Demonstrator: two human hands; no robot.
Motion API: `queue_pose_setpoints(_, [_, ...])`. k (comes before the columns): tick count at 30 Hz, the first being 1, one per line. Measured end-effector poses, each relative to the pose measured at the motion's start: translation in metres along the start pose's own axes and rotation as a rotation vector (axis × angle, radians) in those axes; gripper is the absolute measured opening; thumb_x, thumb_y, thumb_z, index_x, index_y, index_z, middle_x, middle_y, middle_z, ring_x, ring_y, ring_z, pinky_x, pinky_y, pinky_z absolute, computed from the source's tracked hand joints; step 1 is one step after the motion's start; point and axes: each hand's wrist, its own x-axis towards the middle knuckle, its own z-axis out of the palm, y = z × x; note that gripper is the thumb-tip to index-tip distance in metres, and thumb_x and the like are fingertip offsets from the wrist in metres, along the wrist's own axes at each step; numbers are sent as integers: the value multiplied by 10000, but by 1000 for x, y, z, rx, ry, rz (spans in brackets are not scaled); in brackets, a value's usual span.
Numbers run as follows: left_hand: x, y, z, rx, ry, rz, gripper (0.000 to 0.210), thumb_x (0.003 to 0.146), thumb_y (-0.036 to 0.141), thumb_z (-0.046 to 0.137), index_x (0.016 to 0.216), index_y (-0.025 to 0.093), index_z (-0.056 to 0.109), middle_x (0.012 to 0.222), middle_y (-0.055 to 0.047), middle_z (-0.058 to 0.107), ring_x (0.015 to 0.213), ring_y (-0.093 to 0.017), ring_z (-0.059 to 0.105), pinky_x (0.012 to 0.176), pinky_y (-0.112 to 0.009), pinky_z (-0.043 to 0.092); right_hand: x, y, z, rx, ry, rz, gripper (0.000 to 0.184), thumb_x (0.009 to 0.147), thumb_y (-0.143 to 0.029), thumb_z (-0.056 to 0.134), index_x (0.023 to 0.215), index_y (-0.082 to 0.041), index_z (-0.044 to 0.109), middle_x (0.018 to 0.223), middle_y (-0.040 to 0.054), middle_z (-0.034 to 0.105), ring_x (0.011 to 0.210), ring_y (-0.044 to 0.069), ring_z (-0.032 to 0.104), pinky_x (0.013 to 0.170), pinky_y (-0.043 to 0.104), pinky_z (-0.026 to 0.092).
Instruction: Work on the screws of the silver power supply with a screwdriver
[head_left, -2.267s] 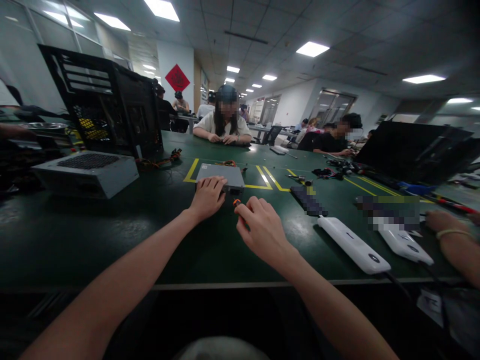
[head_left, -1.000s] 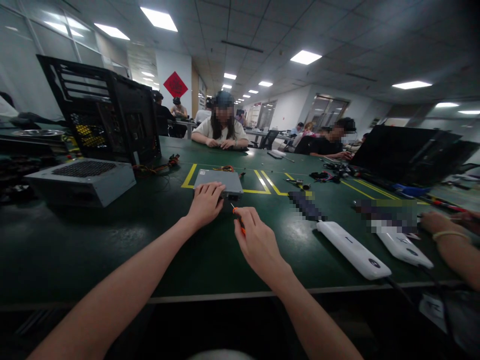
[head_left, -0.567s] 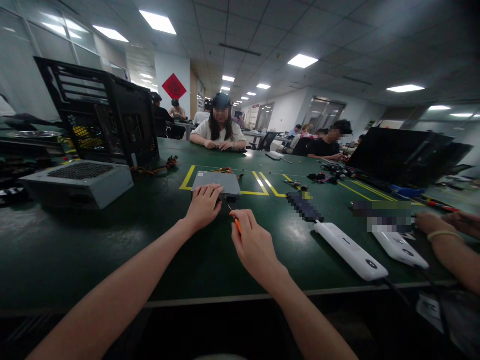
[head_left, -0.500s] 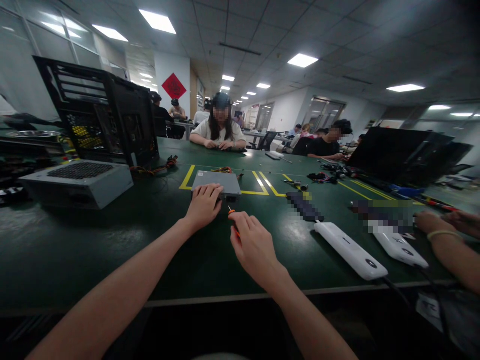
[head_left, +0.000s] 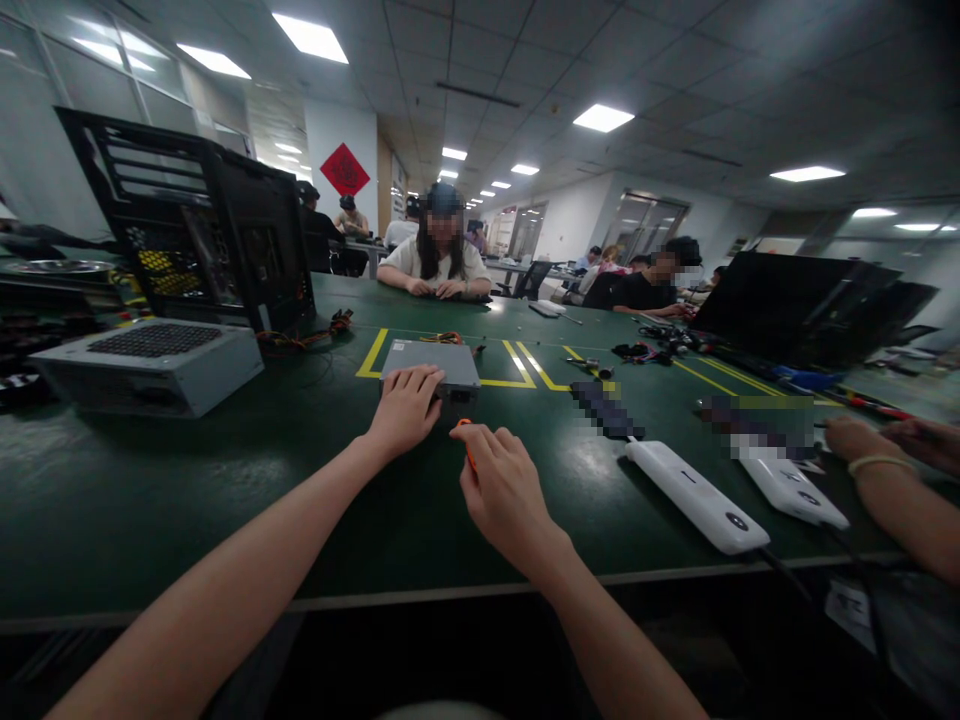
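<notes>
A grey computer power supply (head_left: 450,362) lies on the green table in front of me, with some coloured wires (head_left: 450,338) behind it. My left hand (head_left: 405,408) grips its near left part, fingers over the top and thumb at the front face. In my right hand (head_left: 504,482), closed with the index finger along the handle, is an orange screwdriver (head_left: 471,452). Most of the handle is hidden by the fingers. The tool's front end is close to the power supply's front face; its tip is hard to make out.
To the left stand a larger grey power supply (head_left: 150,365) and a black computer case (head_left: 259,240). White power banks (head_left: 697,498) with cables lie to the right. A co-worker's hands (head_left: 870,445) are at the far right; another person (head_left: 435,255) sits opposite.
My right hand has turned slightly, and the screwdriver's shaft, visible earlier, no longer shows clearly. My left hand keeps its place on the power supply. The whole view has shifted slightly.
</notes>
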Motion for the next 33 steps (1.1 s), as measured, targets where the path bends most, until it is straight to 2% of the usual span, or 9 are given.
queue_pose_setpoints(4, [0, 0, 1, -5, -1, -5, 398, 829, 252, 440, 1220, 183, 474, 1257, -106, 517, 1158, -262, 439, 981, -435, 288, 1, 1, 2, 38, 74, 79, 199, 899, -227, 383, 1048, -177, 505, 1012, 75, 583, 811, 178, 554, 698, 305, 453])
queue_pose_setpoints(7, [0, 0, 1, -8, -4, -5, 396, 833, 260, 438, 1218, 175, 476, 1260, -107, 513, 1166, -260, 432, 981, -433, 289, 3, 0, 2, 36, 99, 132, 227, 914, -219, 330, 1066, -167, 490, 1012, 81, 566, 744, 158, 564, 604, 274, 448])
queue_pose_setpoints(11, [0, 1, 0, -7, -10, -4, 393, 833, 254, 438, 1216, 175, 478, 1257, -106, 513, 1160, -258, 434, 979, -427, 292, 4, -2, 0, -3, 88, 30, 214, 848, -121, 412, 1026, -174, 519, 952, 64, 597, 806, 192, 532, 722, 332, 454])
queue_pose_setpoints(14, [0, 1, 0, 0, -8, -6, 391, 836, 253, 434, 1217, 176, 479, 1258, -103, 514, 1160, -258, 432, 978, -420, 292, 5, -4, 1, 21, 101, -9, 188, 843, -131, 442, 998, -182, 534, 956, 61, 605, 824, 198, 522, 758, 348, 456])
queue_pose_setpoints(16, [0, 1, 0, -1, -2, -8, 389, 836, 251, 434, 1215, 174, 480, 1262, -102, 513, 1166, -256, 428, 980, -416, 290, 5, -5, 2, 41, 150, 37, 164, 878, -218, 434, 1003, -171, 530, 997, 84, 587, 850, 202, 542, 750, 342, 469])
queue_pose_setpoints(19, [-1, 1, -1, -15, -9, -6, 388, 836, 252, 434, 1213, 171, 481, 1264, -106, 510, 1169, -252, 425, 977, -416, 292, 4, -4, 4, 32, 213, 177, 289, 910, -367, 373, 1064, -157, 498, 1053, 118, 551, 818, 200, 582, 631, 309, 482])
queue_pose_setpoints(22, [-1, 1, -2, -13, -21, -8, 396, 834, 255, 437, 1219, 169, 475, 1260, -109, 509, 1163, -257, 427, 973, -423, 291, 2, -3, 8, 64, 211, 246, 273, 919, -323, 324, 1073, -156, 476, 1016, 108, 556, 768, 186, 597, 559, 275, 463])
queue_pose_setpoints(28, [-1, 1, -2, 5, -26, -10, 391, 834, 253, 433, 1213, 166, 478, 1260, -104, 509, 1159, -256, 425, 978, -415, 286, 0, -3, 14, 164, 196, 166, 205, 813, -155, 437, 1009, -174, 493, 938, 73, 602, 841, 200, 569, 755, 350, 461])
queue_pose_setpoints(33, [-1, 0, 1, -6, -22, -9, 403, 827, 255, 445, 1219, 170, 470, 1276, -109, 495, 1164, -263, 418, 990, -423, 275, -2, 2, 14, 227, 297, 266, 229, 875, -306, 413, 1059, -179, 462, 1036, 108, 550, 893, 203, 560, 733, 344, 464])
